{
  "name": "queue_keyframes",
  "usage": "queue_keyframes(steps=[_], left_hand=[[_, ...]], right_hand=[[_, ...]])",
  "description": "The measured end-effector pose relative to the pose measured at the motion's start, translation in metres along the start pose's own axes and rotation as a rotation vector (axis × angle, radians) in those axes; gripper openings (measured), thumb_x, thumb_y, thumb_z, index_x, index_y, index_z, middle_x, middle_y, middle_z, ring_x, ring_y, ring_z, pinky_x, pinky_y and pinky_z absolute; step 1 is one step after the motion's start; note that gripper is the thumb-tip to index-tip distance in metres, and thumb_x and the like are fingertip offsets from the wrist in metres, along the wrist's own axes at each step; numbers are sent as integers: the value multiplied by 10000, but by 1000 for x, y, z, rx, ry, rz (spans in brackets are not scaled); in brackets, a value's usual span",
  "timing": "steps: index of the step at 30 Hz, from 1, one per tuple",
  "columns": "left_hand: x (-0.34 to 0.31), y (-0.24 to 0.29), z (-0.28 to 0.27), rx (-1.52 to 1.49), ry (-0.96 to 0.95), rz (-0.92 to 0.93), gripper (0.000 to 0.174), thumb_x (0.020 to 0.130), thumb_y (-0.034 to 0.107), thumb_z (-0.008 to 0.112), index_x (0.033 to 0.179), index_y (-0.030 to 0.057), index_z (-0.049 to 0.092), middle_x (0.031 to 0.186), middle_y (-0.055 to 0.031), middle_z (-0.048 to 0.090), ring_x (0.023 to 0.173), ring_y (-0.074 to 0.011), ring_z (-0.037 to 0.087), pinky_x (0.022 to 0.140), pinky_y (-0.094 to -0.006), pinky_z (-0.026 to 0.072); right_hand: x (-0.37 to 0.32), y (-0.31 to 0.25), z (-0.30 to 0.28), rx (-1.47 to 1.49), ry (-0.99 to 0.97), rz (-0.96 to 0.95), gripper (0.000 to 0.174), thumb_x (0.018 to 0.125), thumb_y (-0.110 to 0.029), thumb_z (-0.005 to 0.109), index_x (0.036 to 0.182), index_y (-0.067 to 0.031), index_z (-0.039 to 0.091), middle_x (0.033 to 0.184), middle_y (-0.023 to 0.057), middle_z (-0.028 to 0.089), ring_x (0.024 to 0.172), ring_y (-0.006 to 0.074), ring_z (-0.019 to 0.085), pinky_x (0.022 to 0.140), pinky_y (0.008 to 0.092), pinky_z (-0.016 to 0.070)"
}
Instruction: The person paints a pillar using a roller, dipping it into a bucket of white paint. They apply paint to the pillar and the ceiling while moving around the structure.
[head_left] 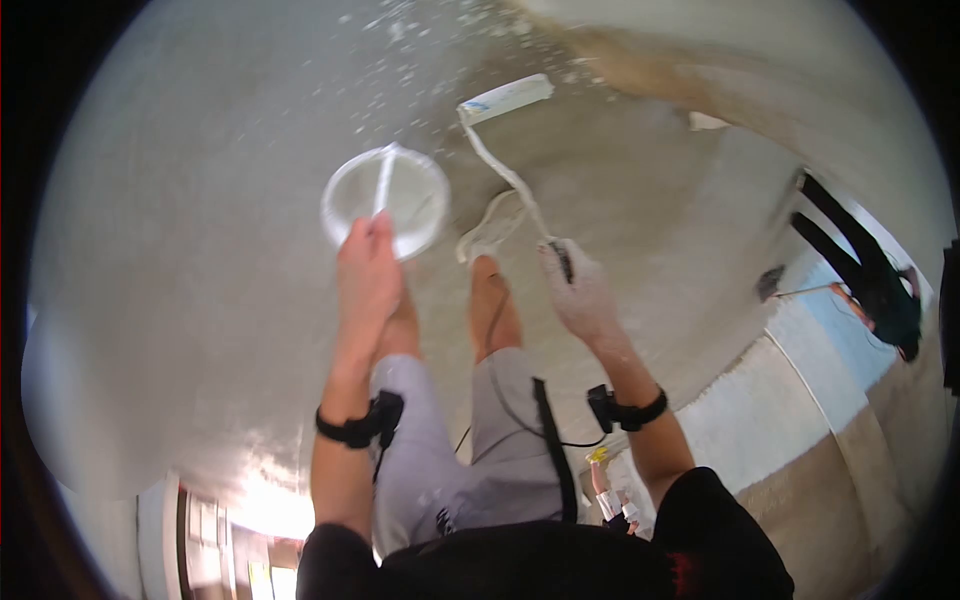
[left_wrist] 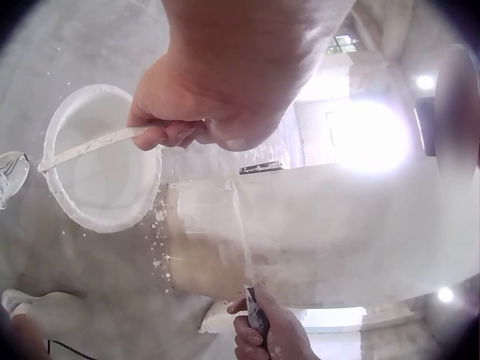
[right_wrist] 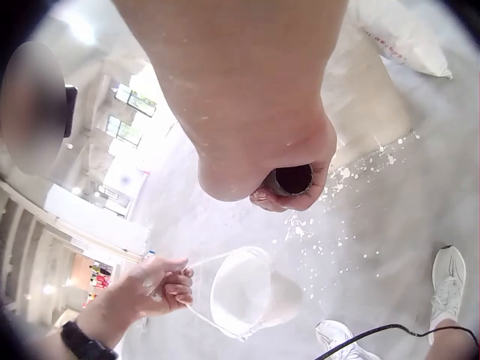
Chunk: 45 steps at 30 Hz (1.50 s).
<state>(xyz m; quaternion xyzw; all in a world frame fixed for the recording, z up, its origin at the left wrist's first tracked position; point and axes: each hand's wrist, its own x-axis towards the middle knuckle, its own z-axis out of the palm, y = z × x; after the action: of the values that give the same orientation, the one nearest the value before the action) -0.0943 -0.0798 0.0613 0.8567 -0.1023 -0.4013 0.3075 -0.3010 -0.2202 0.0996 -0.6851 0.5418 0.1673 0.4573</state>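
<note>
The left hand [head_left: 368, 275] is gripping the thin paint-caked handle [head_left: 382, 185] of the round white plastic paint bucket [head_left: 343, 200], hanging straight beneath it; the right hand [head_left: 580, 295] is clutching the long-stemmed white paint roller [head_left: 510, 97], its stem pointing forward, away from the body.

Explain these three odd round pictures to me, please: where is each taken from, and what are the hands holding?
No machine here: a person wears three cameras. The head view looks down from the head; the other two sit on wrist straps, each watching its own hand. The left hand grips the thin handle of a white bucket. The right hand grips the dark end of a long paint roller, whose head reaches out ahead. Below lies a grey floor with white splashes, and the person's pale shoe.
</note>
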Motion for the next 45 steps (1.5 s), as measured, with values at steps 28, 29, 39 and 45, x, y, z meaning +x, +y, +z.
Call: queue_keyframes(steps=[28,29,39,45], left_hand=[[6,-1,1,-82,-88,-80,376,993,267,432,731,0,401,614,-6,332,595,-95,289,520,-293,268],[6,-2,1,-86,-88,-85,376,993,268,432,730,1,401,615,-6,333,596,-94,289,518,-292,267],[13,-1,-1,-18,-89,-87,382,984,290,450,739,-1,418,607,-23,338,594,-112,294,519,-306,279],[16,2,-10,-11,-72,-159,380,974,302,470,754,-7,439,593,-40,367,584,-131,317,518,-323,301]], right_hand=[[165,25,-36,710,774,-61,378,979,-414,397,764,-103,404,557,-7,392,419,89,381,349,241,313],[168,23,-33,710,782,-62,383,980,-415,392,763,-100,400,554,-1,388,405,101,376,341,251,310],[182,13,-10,995,612,52,407,1004,-362,359,776,-36,441,565,-7,374,481,101,355,434,289,306],[206,26,-2,841,570,63,440,990,-420,337,698,-93,368,492,10,355,352,124,350,322,281,309]])
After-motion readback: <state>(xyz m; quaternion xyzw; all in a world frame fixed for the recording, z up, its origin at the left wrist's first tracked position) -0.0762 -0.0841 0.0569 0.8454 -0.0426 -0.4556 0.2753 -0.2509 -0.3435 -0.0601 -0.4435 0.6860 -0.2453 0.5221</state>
